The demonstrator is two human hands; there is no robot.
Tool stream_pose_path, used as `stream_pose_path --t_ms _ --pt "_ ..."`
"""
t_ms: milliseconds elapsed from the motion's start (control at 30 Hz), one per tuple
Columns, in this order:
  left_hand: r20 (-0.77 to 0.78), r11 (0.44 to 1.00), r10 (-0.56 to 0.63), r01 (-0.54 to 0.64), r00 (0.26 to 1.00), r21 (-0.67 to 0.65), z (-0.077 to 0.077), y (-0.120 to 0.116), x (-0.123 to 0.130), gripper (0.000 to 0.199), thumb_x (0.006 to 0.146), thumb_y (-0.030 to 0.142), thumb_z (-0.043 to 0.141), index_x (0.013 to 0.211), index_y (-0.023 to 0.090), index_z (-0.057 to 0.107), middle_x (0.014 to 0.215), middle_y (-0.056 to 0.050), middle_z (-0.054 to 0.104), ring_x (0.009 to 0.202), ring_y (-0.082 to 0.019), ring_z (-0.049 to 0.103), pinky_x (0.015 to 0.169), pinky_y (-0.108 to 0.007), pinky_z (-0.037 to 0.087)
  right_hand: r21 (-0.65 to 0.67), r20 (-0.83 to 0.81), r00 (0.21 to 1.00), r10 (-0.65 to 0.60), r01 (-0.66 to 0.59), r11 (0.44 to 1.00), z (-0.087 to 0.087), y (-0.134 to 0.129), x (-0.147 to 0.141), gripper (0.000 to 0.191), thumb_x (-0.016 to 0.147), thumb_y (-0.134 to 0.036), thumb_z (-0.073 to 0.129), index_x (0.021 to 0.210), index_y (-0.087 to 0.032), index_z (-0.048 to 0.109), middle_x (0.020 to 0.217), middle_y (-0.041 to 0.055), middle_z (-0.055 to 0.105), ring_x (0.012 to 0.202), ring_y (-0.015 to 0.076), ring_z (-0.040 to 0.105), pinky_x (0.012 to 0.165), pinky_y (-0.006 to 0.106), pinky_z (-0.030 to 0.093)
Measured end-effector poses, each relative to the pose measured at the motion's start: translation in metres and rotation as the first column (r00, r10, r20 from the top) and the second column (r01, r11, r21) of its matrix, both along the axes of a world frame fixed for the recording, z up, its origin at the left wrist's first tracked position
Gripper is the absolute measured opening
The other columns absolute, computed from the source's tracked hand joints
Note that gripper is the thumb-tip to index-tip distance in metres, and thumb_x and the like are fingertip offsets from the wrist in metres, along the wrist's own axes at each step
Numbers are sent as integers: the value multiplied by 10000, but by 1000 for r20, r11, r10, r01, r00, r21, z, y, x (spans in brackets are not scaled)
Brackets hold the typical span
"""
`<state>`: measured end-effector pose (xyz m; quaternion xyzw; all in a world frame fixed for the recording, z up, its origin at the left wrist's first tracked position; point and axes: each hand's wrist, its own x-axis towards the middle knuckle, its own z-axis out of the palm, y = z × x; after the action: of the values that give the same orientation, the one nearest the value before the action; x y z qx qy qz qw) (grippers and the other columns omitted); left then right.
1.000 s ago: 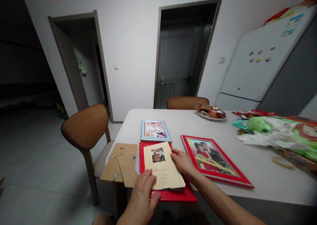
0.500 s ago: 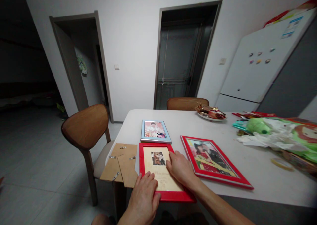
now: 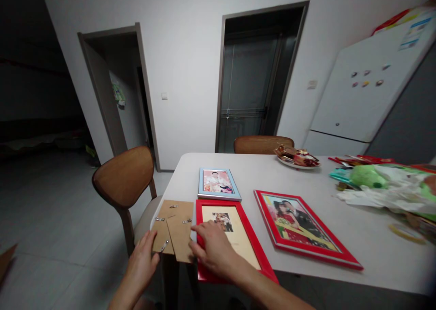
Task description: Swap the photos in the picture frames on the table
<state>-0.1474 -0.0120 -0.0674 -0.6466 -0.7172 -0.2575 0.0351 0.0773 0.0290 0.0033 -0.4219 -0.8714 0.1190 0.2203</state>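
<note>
The brown backing board [image 3: 182, 246], with metal clips and a fold-out stand, lies on the table's left front corner, jutting past the edge. My left hand [image 3: 142, 257] is at its left edge, fingers stretched and thumb apart. Over the red picture frame [image 3: 250, 228] reaches my right hand [image 3: 216, 246], its fingers and thumb apart at the board's right edge. Inside that frame is a cream sheet with a small picture, partly covered by my hand. A light blue framed photo [image 3: 218, 184] lies just behind. To the right lies another red framed photo [image 3: 299, 223].
On the white table [image 3: 248, 173] there are a plate of wrapped items [image 3: 298, 157], a roll of tape [image 3: 407, 233] and a heap of green and white packaging [image 3: 378, 182]. Wooden chairs stand at the left [image 3: 124, 178] and far side [image 3: 264, 142]. Behind is a fridge [image 3: 364, 96].
Both hands have moved left from the red frame with the cream sheet to the two sides of the backing board. The camera view has shifted slightly.
</note>
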Motion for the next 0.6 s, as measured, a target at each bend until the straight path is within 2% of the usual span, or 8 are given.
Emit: stream_pose_path --t_ms 67,133,267,367,433,600 --pt "27 1000 2 -1 1000 -16 -6 4 -5 413 670 149 437 1080 120 485 1158 -130 507 1056 -242 495 902 -378 404 6 21 1000 17 -17 1000 -1 -4 -23 395 690 -459 499 989 -206 555 912 77 564 879 230 451 783 365 311" --pt "34 1000 4 -5 999 23 -4 4 -4 383 673 173 450 1052 138 501 1131 -118 526 1028 -236 518 888 -373 415 -4 16 1000 6 -6 1000 -3 -4 -38 445 611 -466 571 965 -197 557 932 86 545 883 246 442 778 380 318" --pt "41 988 -33 26 999 150 22 -7 10 358 709 207 442 1063 173 490 1153 -102 514 1040 -230 508 883 -381 418 -80 -131 991 -29 18 997 1 -4 -39 454 606 -307 578 1044 -203 523 964 79 511 880 217 450 760 334 355" --pt "46 969 -128 115 991 217 44 -19 32 396 740 203 422 1133 166 446 1234 -120 448 1102 -224 456 889 -363 416 -85 -239 971 -16 -5 996 12 -9 -13 452 614 -221 548 1064 -212 517 975 67 502 912 200 446 801 323 354" --pt "56 957 -209 192 976 218 52 -25 52 427 739 176 432 1166 178 424 1260 -107 430 1124 -212 432 898 -344 412 -94 -247 969 1 -25 995 18 -13 13 395 610 -181 531 1003 -217 551 975 60 503 924 194 446 825 330 352" --pt "66 924 -378 372 924 84 51 -24 106 451 718 176 530 1160 135 452 1227 -142 462 1107 -223 449 915 -347 397 -176 -144 986 -87 61 983 18 -14 79 383 602 -140 489 970 -197 575 1006 71 509 939 187 466 844 326 360"
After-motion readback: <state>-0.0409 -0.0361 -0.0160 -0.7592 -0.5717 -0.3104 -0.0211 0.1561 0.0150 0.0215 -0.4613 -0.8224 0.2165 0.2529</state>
